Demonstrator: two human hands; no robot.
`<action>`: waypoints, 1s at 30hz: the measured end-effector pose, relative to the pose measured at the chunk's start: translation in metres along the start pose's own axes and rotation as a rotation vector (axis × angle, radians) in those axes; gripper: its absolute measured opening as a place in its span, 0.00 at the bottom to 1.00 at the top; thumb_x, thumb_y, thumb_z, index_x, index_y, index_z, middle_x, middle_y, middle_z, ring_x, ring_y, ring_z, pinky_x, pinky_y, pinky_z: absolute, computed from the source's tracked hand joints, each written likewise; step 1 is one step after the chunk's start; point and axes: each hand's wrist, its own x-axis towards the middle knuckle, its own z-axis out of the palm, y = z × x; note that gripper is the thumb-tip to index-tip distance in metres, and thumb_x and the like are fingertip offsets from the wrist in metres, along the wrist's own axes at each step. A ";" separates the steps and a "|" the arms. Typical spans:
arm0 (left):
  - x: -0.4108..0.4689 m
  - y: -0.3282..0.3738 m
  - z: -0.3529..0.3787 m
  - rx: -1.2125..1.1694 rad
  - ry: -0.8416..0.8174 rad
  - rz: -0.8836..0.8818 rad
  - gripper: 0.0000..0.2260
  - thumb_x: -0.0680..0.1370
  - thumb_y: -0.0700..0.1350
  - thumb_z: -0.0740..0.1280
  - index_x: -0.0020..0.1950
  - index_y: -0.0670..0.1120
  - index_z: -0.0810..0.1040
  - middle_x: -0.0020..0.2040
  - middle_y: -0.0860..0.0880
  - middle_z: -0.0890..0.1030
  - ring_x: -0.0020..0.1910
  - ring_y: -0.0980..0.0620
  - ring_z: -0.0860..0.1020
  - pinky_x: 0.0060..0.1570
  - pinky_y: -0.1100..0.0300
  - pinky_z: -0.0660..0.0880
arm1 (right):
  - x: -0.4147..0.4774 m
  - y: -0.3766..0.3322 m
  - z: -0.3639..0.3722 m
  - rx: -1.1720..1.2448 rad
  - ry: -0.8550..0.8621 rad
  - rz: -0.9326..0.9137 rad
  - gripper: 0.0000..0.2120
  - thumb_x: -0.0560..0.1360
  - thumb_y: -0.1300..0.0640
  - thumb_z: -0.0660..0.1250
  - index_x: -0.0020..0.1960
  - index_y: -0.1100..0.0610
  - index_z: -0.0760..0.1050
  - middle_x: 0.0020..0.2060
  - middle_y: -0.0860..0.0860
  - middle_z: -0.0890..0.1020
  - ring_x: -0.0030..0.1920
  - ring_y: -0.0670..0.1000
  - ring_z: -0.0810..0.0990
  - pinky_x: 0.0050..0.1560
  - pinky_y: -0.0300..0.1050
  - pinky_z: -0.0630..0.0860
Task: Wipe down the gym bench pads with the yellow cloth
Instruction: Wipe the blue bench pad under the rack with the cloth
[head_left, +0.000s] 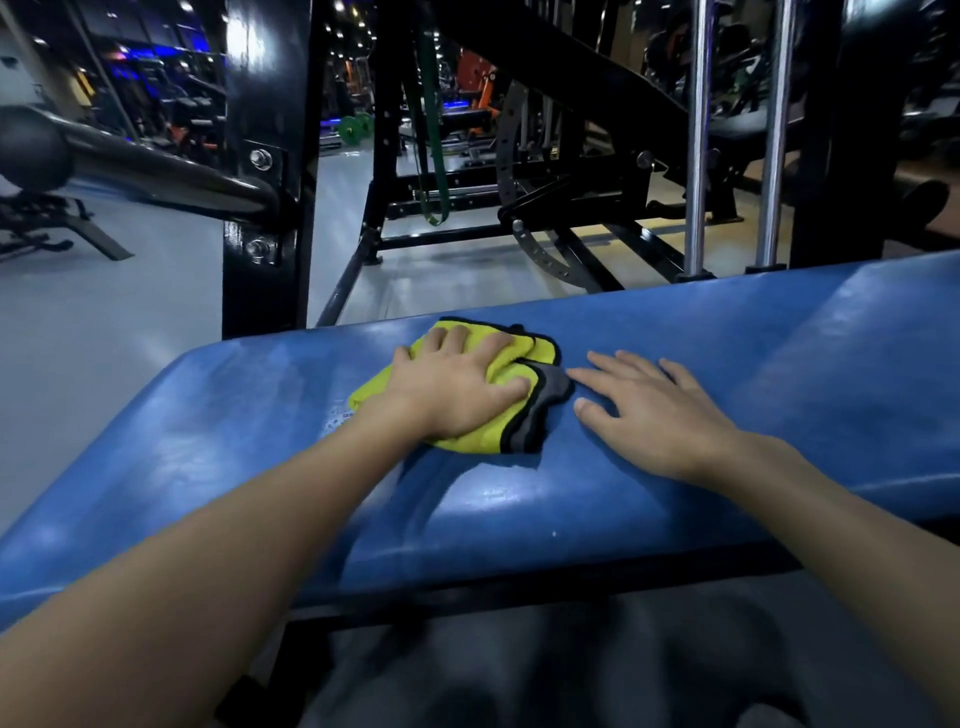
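Note:
A blue padded bench pad (260, 426) stretches across the middle of the head view. On it lies a folded yellow cloth (488, 439) with a grey underside and black trim. My left hand (457, 387) lies flat on top of the cloth, fingers spread and pressing it onto the pad. My right hand (649, 410) rests palm down on the bare pad just right of the cloth, its fingertips almost at the cloth's grey edge. A seam divides the pad near the right end.
A black rack upright (265, 171) with a horizontal bar (156, 176) stands behind the pad on the left. Two chrome guide rods (774, 135) rise behind it on the right. Black machine frames and grey floor (104, 338) lie beyond.

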 end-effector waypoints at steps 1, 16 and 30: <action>0.012 -0.001 -0.001 -0.009 -0.006 -0.003 0.29 0.76 0.72 0.50 0.76 0.67 0.55 0.79 0.48 0.60 0.78 0.44 0.55 0.72 0.35 0.54 | 0.000 0.000 0.000 -0.001 0.004 0.005 0.25 0.83 0.41 0.47 0.79 0.40 0.54 0.80 0.42 0.51 0.79 0.45 0.45 0.78 0.54 0.41; 0.091 -0.007 -0.002 0.001 -0.030 -0.063 0.32 0.78 0.71 0.47 0.80 0.62 0.52 0.80 0.44 0.57 0.79 0.42 0.52 0.72 0.34 0.51 | 0.002 0.002 0.003 0.059 0.050 0.001 0.24 0.82 0.40 0.50 0.78 0.38 0.57 0.79 0.40 0.53 0.79 0.43 0.46 0.78 0.53 0.41; -0.070 0.005 0.002 0.068 0.031 0.054 0.32 0.76 0.71 0.43 0.79 0.63 0.52 0.79 0.47 0.59 0.79 0.48 0.51 0.74 0.40 0.53 | -0.006 -0.003 -0.002 0.067 0.057 -0.008 0.24 0.82 0.41 0.51 0.78 0.42 0.60 0.79 0.43 0.57 0.79 0.46 0.51 0.77 0.52 0.44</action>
